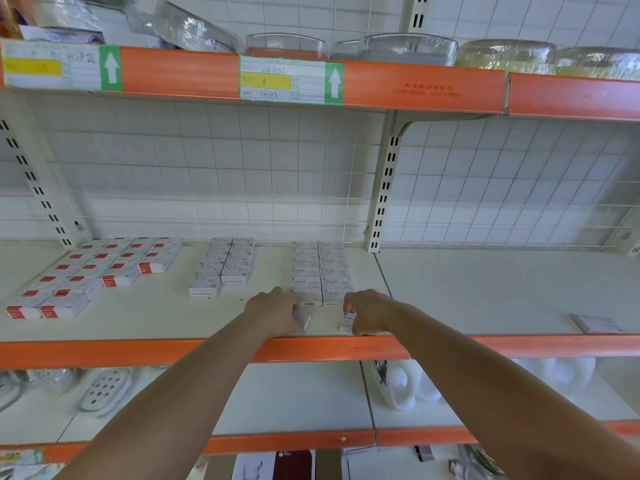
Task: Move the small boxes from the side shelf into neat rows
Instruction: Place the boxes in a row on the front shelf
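Both hands grip white staple boxes.

The staple boxes look like thin printed card, matt white; the one my left hand grips and the one my right hand pinches show the same dull paper face; the shelf is painted metal, smooth, cream, low sheen; its front rail is glossy orange; the upright at one o'clock is slotted painted metal; the back wall is white wire grid over glazed tile; the bowls at twelve o'clock are clear, wrapped in shiny film; the labels are paper.
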Motion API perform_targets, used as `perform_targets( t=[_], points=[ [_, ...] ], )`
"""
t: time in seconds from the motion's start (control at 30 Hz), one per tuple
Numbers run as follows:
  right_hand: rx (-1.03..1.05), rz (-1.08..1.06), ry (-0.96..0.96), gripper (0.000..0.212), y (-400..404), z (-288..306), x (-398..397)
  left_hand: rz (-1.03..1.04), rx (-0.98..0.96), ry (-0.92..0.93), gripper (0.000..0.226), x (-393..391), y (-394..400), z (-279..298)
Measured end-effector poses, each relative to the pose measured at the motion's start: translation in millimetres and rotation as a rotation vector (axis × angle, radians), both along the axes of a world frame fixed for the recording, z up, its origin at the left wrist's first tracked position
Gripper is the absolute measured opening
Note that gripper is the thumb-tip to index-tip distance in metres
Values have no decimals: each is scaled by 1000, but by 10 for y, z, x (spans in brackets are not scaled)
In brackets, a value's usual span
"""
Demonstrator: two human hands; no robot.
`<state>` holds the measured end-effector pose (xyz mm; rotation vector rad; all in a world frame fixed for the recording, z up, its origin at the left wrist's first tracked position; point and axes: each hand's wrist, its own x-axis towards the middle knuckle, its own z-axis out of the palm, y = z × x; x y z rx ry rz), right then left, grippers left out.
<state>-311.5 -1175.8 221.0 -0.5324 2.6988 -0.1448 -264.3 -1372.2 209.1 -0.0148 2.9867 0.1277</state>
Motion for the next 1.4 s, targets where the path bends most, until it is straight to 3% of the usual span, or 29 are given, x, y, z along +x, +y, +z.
perform_targets(
  t=[0.17, 0.37, 0.87, 1.0, 1.13, 1.27, 1.4],
  points=[
    [44, 65, 64, 52, 39, 47, -15, -11, 77, -5, 34, -30, 30, -18],
    [-93, 99, 128, 53, 68, -21, 19, -6, 168, 83, 27, -68, 109, -102],
    [-169, 39, 177, 40, 18, -136, -90, 34, 185, 133, 22, -208, 166, -138],
    [-179, 42, 172, 39, 25, -129, -102, 49, 179, 119, 4, -205, 149, -107],
    [-194, 56, 176, 37, 27, -113, -100, 55, 209, 110, 6, -194, 131, -117],
    [-189, 64, 183, 37, 16, -119, -89, 70, 234, 101, 34, -195, 157, -172],
    [-198, 22, 165, 38, 12, -163, -97, 85, 232, 108, 28, -199, 172, -161]
  ],
)
